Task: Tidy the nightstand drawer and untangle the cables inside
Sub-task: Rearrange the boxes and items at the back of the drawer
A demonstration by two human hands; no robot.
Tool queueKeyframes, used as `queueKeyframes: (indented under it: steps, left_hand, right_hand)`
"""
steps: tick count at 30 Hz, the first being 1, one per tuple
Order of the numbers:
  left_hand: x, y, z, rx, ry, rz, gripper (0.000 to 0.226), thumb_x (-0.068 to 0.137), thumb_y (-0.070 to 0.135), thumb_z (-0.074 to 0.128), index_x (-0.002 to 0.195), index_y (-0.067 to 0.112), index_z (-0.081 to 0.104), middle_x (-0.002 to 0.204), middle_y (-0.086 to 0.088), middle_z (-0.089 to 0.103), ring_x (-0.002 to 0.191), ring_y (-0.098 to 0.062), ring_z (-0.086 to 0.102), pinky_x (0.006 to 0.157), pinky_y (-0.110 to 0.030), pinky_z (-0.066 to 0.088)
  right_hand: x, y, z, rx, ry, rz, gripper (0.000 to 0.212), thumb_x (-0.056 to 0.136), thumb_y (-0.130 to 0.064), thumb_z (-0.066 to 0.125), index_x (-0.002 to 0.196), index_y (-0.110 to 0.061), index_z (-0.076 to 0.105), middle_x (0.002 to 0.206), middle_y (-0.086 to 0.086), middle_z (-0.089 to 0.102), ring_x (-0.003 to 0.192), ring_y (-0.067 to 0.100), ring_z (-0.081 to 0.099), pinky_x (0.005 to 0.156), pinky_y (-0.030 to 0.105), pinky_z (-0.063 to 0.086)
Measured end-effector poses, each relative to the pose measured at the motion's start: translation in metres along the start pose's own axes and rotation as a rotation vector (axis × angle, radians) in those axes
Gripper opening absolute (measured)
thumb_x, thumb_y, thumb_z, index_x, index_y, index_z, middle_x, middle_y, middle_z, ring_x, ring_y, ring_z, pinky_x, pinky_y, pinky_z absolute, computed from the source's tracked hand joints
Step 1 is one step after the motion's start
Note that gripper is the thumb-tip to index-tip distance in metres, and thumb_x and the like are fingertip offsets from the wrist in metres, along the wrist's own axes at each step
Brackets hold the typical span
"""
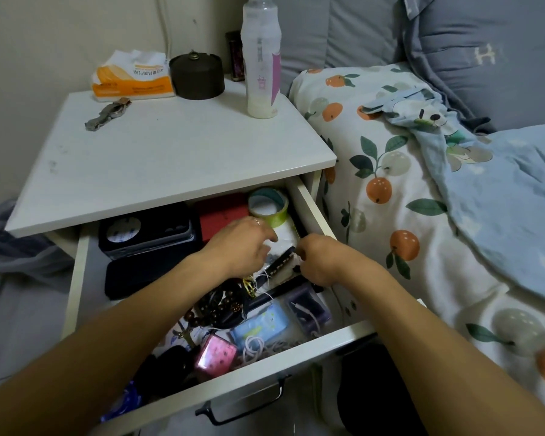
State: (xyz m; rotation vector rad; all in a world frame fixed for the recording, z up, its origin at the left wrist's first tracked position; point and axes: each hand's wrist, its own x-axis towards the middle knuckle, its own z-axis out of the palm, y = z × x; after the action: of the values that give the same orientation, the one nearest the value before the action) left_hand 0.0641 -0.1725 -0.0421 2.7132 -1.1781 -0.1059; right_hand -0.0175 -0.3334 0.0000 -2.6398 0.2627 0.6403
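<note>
Where the drawer (310, 206) wall crowds them, both hands (239, 247) (320, 258) seemingly pinch clutter.

White nightstand (170, 158) & drawer (265, 369); red box (222, 215), pink case (216, 354), orange-print sheet (375, 171).

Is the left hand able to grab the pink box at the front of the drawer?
Probably yes. The pink box lies uncovered near the drawer front, and the left hand is further back among the clutter, so it would only need to pull back towards it.

both forearms reach forward; left hand (243, 247) and right hand (320, 259) close together, fingers curled
</note>
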Motion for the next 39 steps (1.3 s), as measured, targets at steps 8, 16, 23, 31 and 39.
queueKeyframes:
  steps: [8, 16, 23, 31, 39]
  left_hand:
    - [-0.001, 0.011, 0.007, 0.26, -0.369, 0.013, 0.083, 0.088, 0.049, 0.057, 0.156, 0.023, 0.016, 0.159, -0.008, 0.026, 0.147, -0.025, 0.022, 0.119, -0.05, -0.004]
    - [-0.015, 0.017, 0.005, 0.096, -0.134, -0.038, 0.028, 0.088, 0.038, 0.057, 0.107, 0.017, 0.06, 0.104, -0.002, 0.063, 0.102, -0.024, 0.06, 0.112, -0.039, 0.028]
    - [-0.058, 0.013, -0.006, -0.479, -0.096, -0.159, 0.015, 0.088, 0.011, 0.063, 0.093, 0.02, 0.073, 0.082, 0.013, 0.071, 0.076, 0.004, 0.064, 0.073, -0.018, 0.052]
    - [-0.097, 0.001, -0.016, -0.853, -0.021, -0.287, 0.019, 0.087, 0.001, 0.069, 0.088, 0.02, 0.072, 0.08, 0.001, 0.071, 0.069, -0.004, 0.064, 0.066, -0.021, 0.051]
    - [-0.074, 0.003, -0.014, -0.842, 0.069, -0.486, 0.042, 0.086, 0.024, 0.074, 0.117, 0.036, 0.05, 0.103, 0.004, 0.067, 0.062, -0.007, 0.067, 0.062, -0.023, 0.051]
  right_hand:
    - [0.002, -0.002, -0.006, -0.103, 0.0, -0.03, 0.042, 0.093, -0.013, 0.052, 0.135, -0.009, 0.05, 0.131, 0.013, 0.056, 0.118, 0.03, 0.055, 0.097, 0.035, 0.048]
    - [0.002, -0.002, -0.015, -0.141, -0.067, -0.085, 0.047, 0.091, -0.01, 0.052, 0.138, -0.012, 0.048, 0.133, 0.01, 0.056, 0.119, 0.028, 0.054, 0.101, 0.038, 0.047]
    - [-0.002, -0.002, -0.017, -0.105, -0.099, -0.221, 0.057, 0.089, -0.004, 0.049, 0.142, -0.024, 0.046, 0.14, 0.004, 0.053, 0.122, 0.024, 0.053, 0.1, 0.033, 0.047]
    - [0.004, -0.026, 0.002, -0.116, -0.102, -0.412, 0.008, 0.09, -0.025, 0.064, 0.097, -0.024, 0.066, 0.096, -0.002, 0.065, 0.094, 0.022, 0.058, 0.081, 0.03, 0.048]
    - [0.011, -0.025, -0.003, 0.477, -0.008, -0.108, 0.02, 0.096, 0.003, 0.043, 0.089, -0.004, 0.06, 0.074, 0.013, 0.07, 0.047, 0.019, 0.066, 0.045, 0.025, 0.051]
